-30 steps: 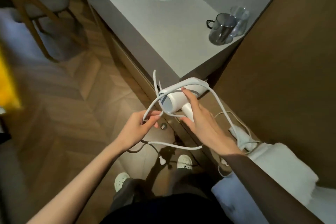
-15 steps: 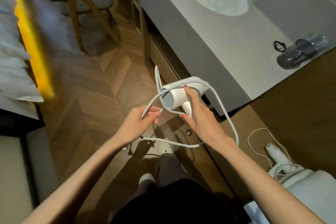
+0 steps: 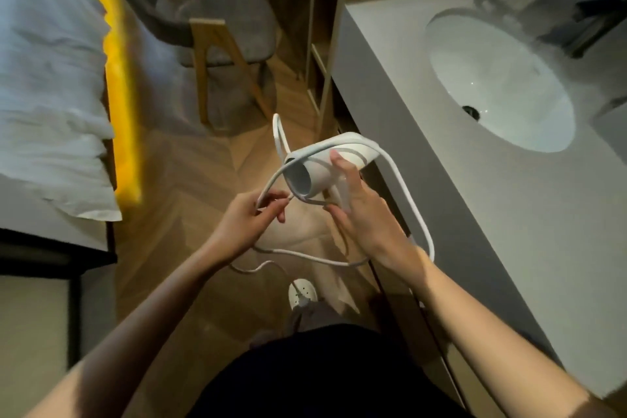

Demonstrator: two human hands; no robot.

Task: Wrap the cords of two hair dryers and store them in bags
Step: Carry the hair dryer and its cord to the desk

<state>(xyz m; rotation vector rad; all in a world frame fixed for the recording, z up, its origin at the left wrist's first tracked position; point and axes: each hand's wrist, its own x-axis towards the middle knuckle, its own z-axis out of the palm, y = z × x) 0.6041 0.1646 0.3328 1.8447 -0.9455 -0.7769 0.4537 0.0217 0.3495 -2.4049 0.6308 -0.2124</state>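
Herringbone wood floor (image 3: 190, 180) below; grey vanity counter (image 3: 441, 197) with sink (image 3: 498, 85) at right. White hair dryer (image 3: 315, 170) held in mid-air just off counter edge, barrel opening toward viewer. Right hand (image 3: 366, 214) curled round handle, fingertip on barrel. Left hand (image 3: 244, 220) pinches cord (image 3: 407, 193) between thumb and fingertips. Cord lies in wide slack loops round barrel and right wrist; tail dangles toward shoe (image 3: 303, 292).

Risks:
- slack loops likely slide off barrel if pinch loosens
- big loop may trap wrist or catch counter edge
- tail may snag underfoot

Second dryer, bags out of view.
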